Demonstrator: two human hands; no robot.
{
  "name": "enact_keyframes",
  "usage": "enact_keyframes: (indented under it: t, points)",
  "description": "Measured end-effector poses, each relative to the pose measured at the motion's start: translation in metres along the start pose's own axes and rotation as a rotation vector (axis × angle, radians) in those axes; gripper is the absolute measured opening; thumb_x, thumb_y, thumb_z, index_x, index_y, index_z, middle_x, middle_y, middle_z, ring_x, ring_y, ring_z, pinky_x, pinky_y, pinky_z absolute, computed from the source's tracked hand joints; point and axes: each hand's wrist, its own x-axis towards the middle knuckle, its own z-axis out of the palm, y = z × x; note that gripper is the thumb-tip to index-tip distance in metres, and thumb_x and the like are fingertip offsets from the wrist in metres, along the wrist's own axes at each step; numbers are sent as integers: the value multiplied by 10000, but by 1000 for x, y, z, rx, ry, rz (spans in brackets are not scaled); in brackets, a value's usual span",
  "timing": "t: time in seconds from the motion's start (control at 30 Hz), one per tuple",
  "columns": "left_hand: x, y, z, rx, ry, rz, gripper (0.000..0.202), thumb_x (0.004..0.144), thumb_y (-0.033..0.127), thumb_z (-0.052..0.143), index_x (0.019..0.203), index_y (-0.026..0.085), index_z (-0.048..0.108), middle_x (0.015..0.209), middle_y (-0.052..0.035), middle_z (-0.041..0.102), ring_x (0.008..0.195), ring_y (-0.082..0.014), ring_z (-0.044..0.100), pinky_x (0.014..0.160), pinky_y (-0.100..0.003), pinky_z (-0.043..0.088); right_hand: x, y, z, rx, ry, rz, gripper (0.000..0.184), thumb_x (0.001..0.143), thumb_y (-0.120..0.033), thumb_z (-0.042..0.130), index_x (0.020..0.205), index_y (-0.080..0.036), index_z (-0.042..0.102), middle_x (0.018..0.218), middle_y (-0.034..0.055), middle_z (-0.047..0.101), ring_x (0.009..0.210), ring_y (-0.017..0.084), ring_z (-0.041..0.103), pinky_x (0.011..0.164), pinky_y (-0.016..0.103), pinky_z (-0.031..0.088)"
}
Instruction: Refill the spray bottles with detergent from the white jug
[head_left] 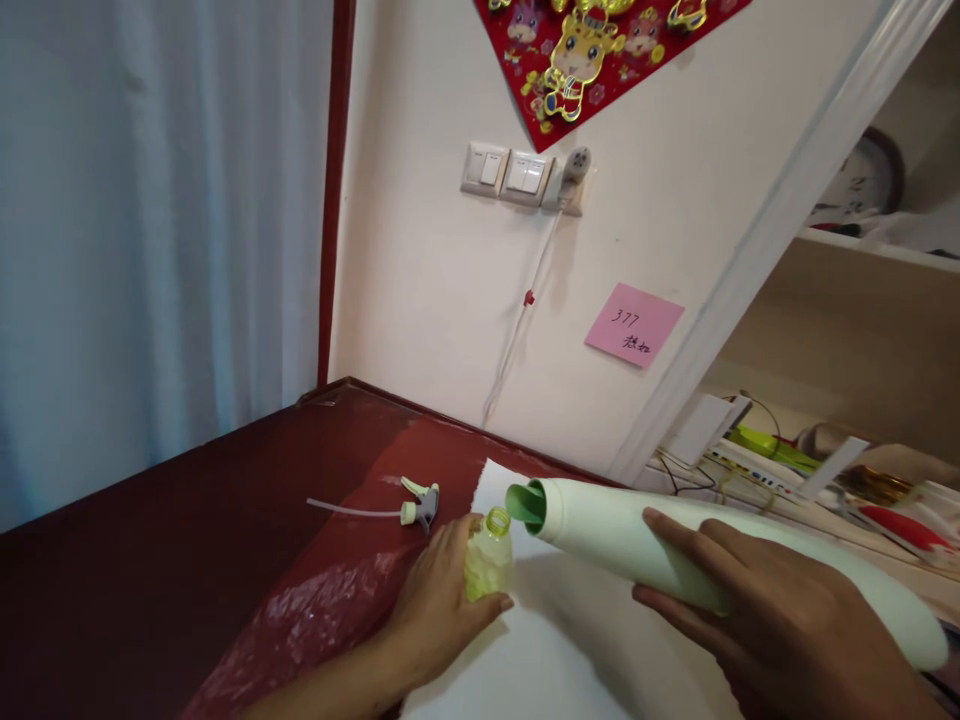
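Red surface [187, 530] meets wall [420, 280] at far edge; I see gap between edge and spray head [424, 507]. Left hand [439, 595] grips small bottle [489, 562], right hand [780, 590] clasps tilted pale-green bottle [600, 520], mouths close, over white sheet [540, 640].

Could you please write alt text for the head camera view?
A person's left hand holds a small open bottle by the spout of a large green bottle, tilted in the right hand. A spray trigger with a tube lies on the red tabletop.
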Motion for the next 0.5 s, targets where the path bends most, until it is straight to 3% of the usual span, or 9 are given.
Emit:
enact_keyframes:
  t: [0.5]
  points:
    - [0,0,0,11,9,7,720,685,287,792,1338,237,490,1363,-110,594,1290,-317,527,1100,-435,385,3,-3,1,-48,-18,-25,352,1006,-426,475,1237,-185,588,769,47,682,537,221,648,511,365,505]
